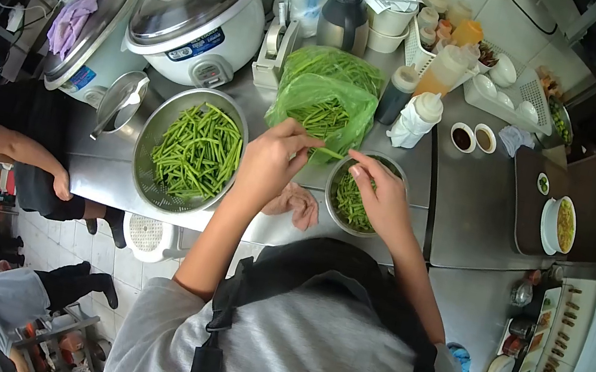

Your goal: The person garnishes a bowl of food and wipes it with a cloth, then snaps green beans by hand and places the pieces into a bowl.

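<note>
A single green bean [329,152] spans the gap between my hands, above the counter. My left hand [277,157] pinches one end of it between thumb and fingers. At the other end are the fingertips of my right hand [380,193], closed on the bean. Below my right hand stands a small metal bowl [330,201] with green bean pieces inside. Just beyond my hands, an open green plastic bag [334,73] holds many beans. To the left sits a large metal colander [142,178] filled with green beans. A crumpled pinkish cloth or plastic [296,206] lies between colander and bowl.
Two rice cookers [195,20] stand at the back left beside a metal pot [121,103]. Sauce bottles [415,117], a thermos [345,20] and a basket of dishes [508,100] line the back. A brown tray [531,199] carries bowls. One person [12,136] stands close at left.
</note>
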Motion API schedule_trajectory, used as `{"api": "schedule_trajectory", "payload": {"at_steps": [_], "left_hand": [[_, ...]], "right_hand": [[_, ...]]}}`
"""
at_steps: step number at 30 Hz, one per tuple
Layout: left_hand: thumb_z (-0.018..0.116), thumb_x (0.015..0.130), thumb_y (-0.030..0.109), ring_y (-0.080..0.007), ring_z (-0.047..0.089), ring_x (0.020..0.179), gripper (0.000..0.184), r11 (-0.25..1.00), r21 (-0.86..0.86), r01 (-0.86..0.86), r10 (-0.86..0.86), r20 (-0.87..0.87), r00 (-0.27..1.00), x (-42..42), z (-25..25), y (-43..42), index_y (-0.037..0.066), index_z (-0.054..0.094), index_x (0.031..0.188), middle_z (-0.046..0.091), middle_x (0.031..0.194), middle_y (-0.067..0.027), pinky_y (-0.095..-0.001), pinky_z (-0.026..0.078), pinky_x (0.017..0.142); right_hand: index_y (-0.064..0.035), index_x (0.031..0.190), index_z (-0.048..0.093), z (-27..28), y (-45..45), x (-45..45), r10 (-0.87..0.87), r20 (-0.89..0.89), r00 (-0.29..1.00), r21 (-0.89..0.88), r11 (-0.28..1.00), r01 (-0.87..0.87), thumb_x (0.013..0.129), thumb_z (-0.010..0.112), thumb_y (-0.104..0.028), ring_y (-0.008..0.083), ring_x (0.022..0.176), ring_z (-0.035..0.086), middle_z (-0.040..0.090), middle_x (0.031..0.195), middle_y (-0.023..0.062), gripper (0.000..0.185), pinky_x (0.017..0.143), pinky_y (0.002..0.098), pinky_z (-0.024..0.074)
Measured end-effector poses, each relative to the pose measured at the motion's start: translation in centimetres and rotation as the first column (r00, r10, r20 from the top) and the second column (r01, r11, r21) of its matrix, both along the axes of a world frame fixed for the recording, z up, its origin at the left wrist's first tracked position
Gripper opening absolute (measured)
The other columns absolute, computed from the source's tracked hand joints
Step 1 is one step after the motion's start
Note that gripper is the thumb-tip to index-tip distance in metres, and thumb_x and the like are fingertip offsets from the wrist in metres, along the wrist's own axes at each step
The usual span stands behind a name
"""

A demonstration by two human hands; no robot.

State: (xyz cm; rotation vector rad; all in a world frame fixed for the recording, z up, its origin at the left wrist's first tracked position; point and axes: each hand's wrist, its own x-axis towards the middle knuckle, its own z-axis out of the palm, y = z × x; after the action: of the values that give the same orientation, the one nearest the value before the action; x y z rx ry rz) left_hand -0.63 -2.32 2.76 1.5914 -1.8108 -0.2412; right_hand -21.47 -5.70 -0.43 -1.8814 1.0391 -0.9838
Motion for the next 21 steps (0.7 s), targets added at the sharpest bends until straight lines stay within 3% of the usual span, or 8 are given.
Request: {"api": "schedule_trajectory", "payload": {"at_steps": [1, 4, 7, 10, 11, 14, 17, 21], "left_hand": [[0.064, 0.076, 0.002, -0.0267, 0.063, 0.077, 0.024, 0.999, -0.018, 0.03, -0.031, -0.017, 0.999, -0.3, 0.1, 0.3, 0.012, 0.073, 0.095, 0.061, 0.089, -0.006, -0.0381, 0.051, 0.068], [0.065, 0.075, 0.001, -0.0254, 0.063, 0.081, 0.023, 0.999, -0.037, 0.017, -0.019, -0.059, 0.998, -0.9, -0.2, 1.1, 0.012, 0.073, 0.095, 0.061, 0.089, -0.0044, -0.0385, 0.05, 0.073], [0.067, 0.075, 0.002, -0.0249, 0.062, 0.086, 0.024, 0.978, -0.196, 0.076, -0.058, 0.093, 0.994, -0.6, -0.7, 1.0, 0.013, 0.074, 0.095, 0.064, 0.09, -0.0054, -0.0375, 0.047, 0.08], [0.069, 0.073, 0.003, -0.0249, 0.061, 0.092, 0.026, 0.975, -0.211, 0.066, -0.039, 0.13, 0.991, -1.5, -1.0, 1.7, 0.014, 0.074, 0.096, 0.065, 0.089, -0.0047, -0.0385, 0.043, 0.088], [0.07, 0.075, 0.006, -0.0269, 0.062, 0.085, 0.027, 0.984, -0.167, 0.059, -0.044, 0.088, 0.995, -1.6, -1.4, 1.8, 0.014, 0.073, 0.101, 0.067, 0.087, -0.0048, -0.0377, 0.046, 0.085], [0.069, 0.08, 0.005, -0.022, 0.066, 0.078, 0.024, 0.991, 0.136, 0.016, 0.022, -0.277, 0.961, -3.3, -4.0, 2.7, 0.008, 0.071, 0.104, 0.07, 0.088, -0.0079, -0.0321, 0.051, 0.078], [0.067, 0.085, 0.004, -0.0138, 0.067, 0.076, 0.022, 0.953, 0.274, 0.13, 0.115, -0.723, 0.681, -5.2, -5.2, 3.1, -0.001, 0.068, 0.107, 0.072, 0.09, -0.0111, -0.0251, 0.052, 0.07], [0.062, 0.089, 0.002, -0.0084, 0.064, 0.079, 0.024, 0.948, 0.256, 0.188, 0.087, -0.78, 0.62, -5.6, -5.1, 2.3, -0.007, 0.064, 0.11, 0.071, 0.09, -0.0095, -0.0213, 0.05, 0.071]], "right_hand": [[-0.0012, 0.103, 0.064, 0.3, -0.1, 0.2, 0.022, -0.004, 1.0, -0.031, 0.999, -0.022, 0.092, 0.056, -0.017, 0.0269, 0.077, 0.066, 0.067, 0.085, 0.0141, 0.02, 0.069, 0.034, 0.0492], [-0.0005, 0.094, 0.064, 1.1, -0.3, 0.1, 0.184, -0.144, 0.972, 0.127, 0.978, -0.166, 0.093, 0.056, -0.019, 0.0298, 0.07, 0.063, 0.066, 0.078, 0.0141, 0.02, 0.064, 0.0354, 0.048], [-0.0005, 0.087, 0.062, 0.3, 0.2, 0.4, 0.228, -0.051, 0.972, 0.103, 0.97, -0.222, 0.094, 0.055, -0.019, 0.0218, 0.061, 0.061, 0.063, 0.069, 0.0095, 0.021, 0.059, 0.0317, 0.046], [-0.0009, 0.086, 0.062, 0.2, 1.0, 0.4, 0.143, 0.126, 0.982, 0.32, 0.931, -0.176, 0.096, 0.053, -0.019, 0.0109, 0.058, 0.056, 0.058, 0.064, 0.0041, 0.023, 0.056, 0.0257, 0.0433], [-0.0018, 0.086, 0.062, -0.4, 1.3, 0.6, 0.101, 0.244, 0.964, 0.32, 0.93, -0.179, 0.098, 0.05, -0.019, 0.004, 0.058, 0.051, 0.052, 0.062, -0.0005, 0.023, 0.055, 0.0214, 0.0402], [-0.0027, 0.086, 0.06, -2.4, 2.1, 1.5, -0.041, 0.456, 0.889, 0.366, 0.919, -0.145, 0.099, 0.049, -0.021, 0.004, 0.055, 0.046, 0.049, 0.061, -0.003, 0.025, 0.052, 0.0209, 0.0374], [-0.0042, 0.083, 0.057, -3.5, 2.2, 1.1, -0.171, 0.489, 0.855, 0.43, 0.9, -0.067, 0.098, 0.049, -0.02, 0.0028, 0.053, 0.042, 0.046, 0.06, -0.0037, 0.024, 0.051, 0.0198, 0.0337], [-0.0059, 0.08, 0.055, -4.1, 2.4, 1.2, -0.343, 0.585, 0.735, 0.549, 0.834, -0.047, 0.097, 0.049, -0.023, 0.0047, 0.052, 0.041, 0.045, 0.06, -0.0031, 0.025, 0.049, 0.0209, 0.0332]]}}
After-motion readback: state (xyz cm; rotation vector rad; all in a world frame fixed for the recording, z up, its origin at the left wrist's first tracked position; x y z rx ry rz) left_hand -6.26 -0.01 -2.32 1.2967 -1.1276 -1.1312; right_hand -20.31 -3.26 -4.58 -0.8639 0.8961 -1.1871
